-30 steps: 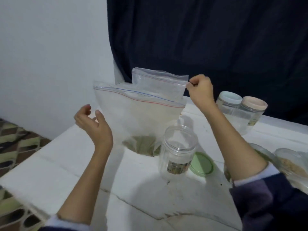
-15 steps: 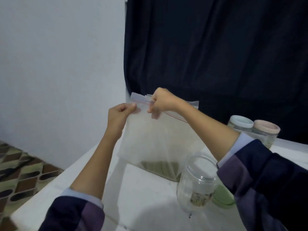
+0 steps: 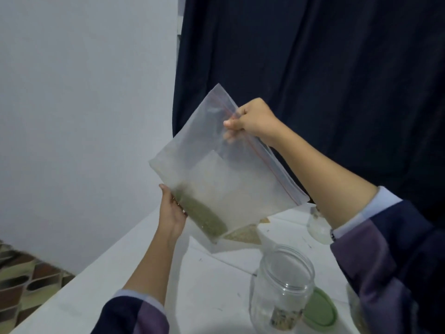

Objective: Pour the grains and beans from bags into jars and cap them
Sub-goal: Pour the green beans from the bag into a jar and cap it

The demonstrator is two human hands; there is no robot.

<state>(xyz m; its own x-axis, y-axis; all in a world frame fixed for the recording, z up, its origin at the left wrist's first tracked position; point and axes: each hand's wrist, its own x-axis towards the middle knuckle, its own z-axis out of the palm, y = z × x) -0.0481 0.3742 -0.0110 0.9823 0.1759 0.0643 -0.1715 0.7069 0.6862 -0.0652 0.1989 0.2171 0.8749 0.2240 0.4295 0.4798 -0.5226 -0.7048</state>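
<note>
A clear zip bag (image 3: 216,169) with green beans pooled in its lower corner hangs tilted in the air above the white table (image 3: 120,273). My right hand (image 3: 252,119) pinches the bag's top edge at the red zip line. My left hand (image 3: 172,210) holds the bag's lower left side from beneath, next to the beans. An open clear jar (image 3: 283,292) stands on the table below and to the right of the bag, with its green lid (image 3: 319,309) lying flat beside it. A second bag with pale grain (image 3: 243,235) shows behind the held bag's bottom edge.
Another jar (image 3: 317,227) stands at the back right, partly hidden by my right forearm. A white wall is at the left and a dark curtain (image 3: 313,68) behind the table. The table's left edge drops to a patterned floor (image 3: 21,285).
The bag has been lifted off the table and tilted. My left hand moved from the top edge down to the bag's lower side; my right hand stayed at the zip.
</note>
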